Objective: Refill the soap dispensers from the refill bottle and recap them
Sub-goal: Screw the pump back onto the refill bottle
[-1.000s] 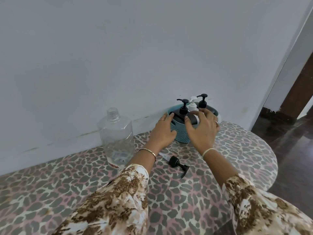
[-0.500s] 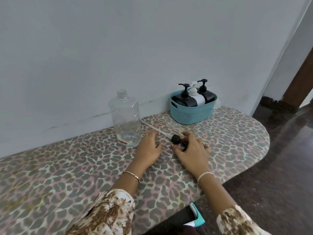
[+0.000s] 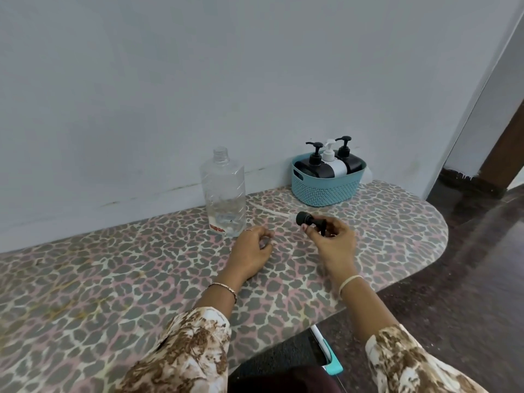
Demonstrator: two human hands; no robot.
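In the head view, a black pump cap (image 3: 305, 218) is held in the right hand (image 3: 332, 238), pinched between the thumb and curled fingers and raised just above the table (image 3: 113, 279). Its clear tube (image 3: 269, 210) is seen running leftward and away toward the wall; whether the tube's far end touches the table cannot be told. The left hand (image 3: 252, 252) is rested on the leopard-print table cover, its fingers loosely curled and nothing held in them. Just beyond the left hand, a clear bottle (image 3: 225, 194) is stood upright near the wall, with its neck uncapped and only a little liquid at its bottom. Farther right, against the wall, a teal basket (image 3: 326, 191) is set on the table. Three upright dispensers with pumps fitted are packed inside it side by side: a black dispenser (image 3: 313, 167), a white dispenser (image 3: 334, 164) and a second black dispenser (image 3: 351, 160). A dark floor (image 3: 467, 279) is seen to the right of the table.
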